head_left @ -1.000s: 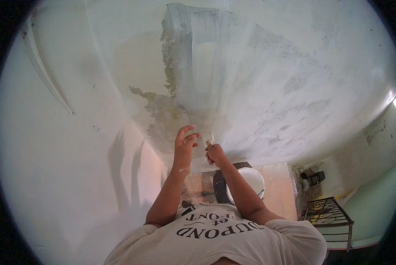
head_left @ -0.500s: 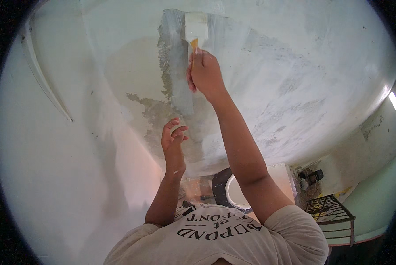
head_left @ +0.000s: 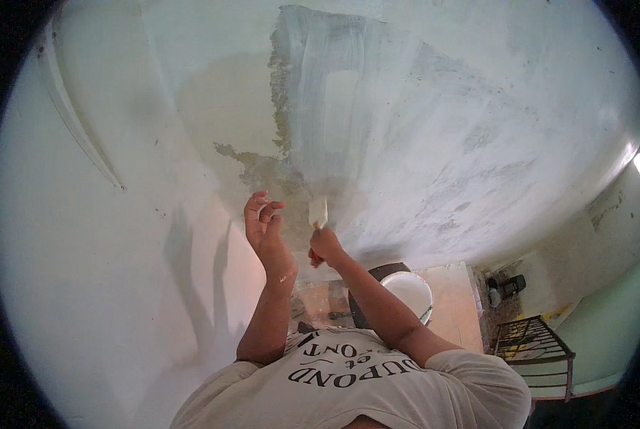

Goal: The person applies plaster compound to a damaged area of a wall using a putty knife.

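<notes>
My right hand (head_left: 325, 247) grips the handle of a wide, flat paintbrush (head_left: 319, 211) coated in white. The brush is held up against the lower part of the patchy grey wall (head_left: 291, 187), below a streaky whitish stretch of wet-looking strokes (head_left: 341, 107). My left hand (head_left: 266, 222) is raised to the left of the brush, fingers bent and apart, with nothing visible in it. White specks mark the fingers and wrist. A round white bucket (head_left: 408, 289) stands below my right forearm, its inside pale.
A smooth pale wall (head_left: 120, 286) meets the patchy one at a corner on my left. A tube-like strip (head_left: 73, 118) runs down it. To the right are a dark metal rack (head_left: 534, 339) and a small black object (head_left: 511, 285) by the far wall.
My right hand has brought the brush down from high on the wall to low on it, leaving a whiter, wider streaked area. My left hand has shifted slightly left. More of the bucket shows.
</notes>
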